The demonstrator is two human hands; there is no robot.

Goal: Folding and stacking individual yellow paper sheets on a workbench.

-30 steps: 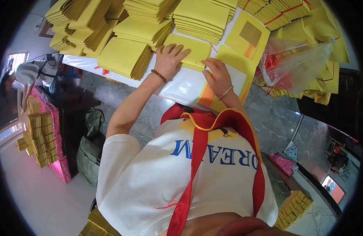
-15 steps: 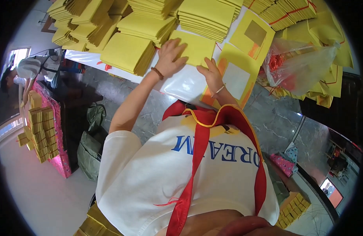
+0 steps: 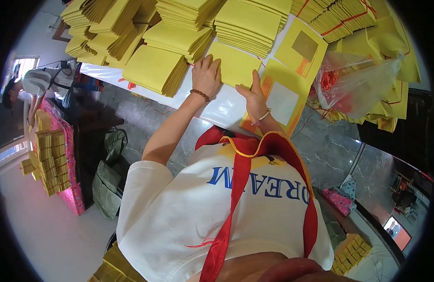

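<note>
A flat piece of folded yellow paper [image 3: 238,63] lies on the white-covered table [image 3: 221,104] in front of me. My left hand [image 3: 206,79] is at its left edge, fingers bent and held close together against the paper. At the paper's lower right corner, my right hand [image 3: 256,101] has its thumb and fingers apart, the thumb touching or very near the edge. Beneath my right hand and wrist lies a yellow sheet with orange borders and a pale panel [image 3: 282,99]. A similar sheet with a brownish square [image 3: 305,45] is beyond it.
Stacks of folded yellow paper [image 3: 153,70] line the table's far side and left. Red-tied bundles [image 3: 341,21] stand at the far right, beside a clear plastic bag [image 3: 358,84] with red stuff inside. Far left, another person [image 3: 36,82] is near a pink-covered table [image 3: 72,188] with yellow bundles.
My left hand has shifted slightly right and its spread fingers have drawn together at the paper's edge. The right hand's thumb and fingers are still apart. The paper looks almost unmoved.
</note>
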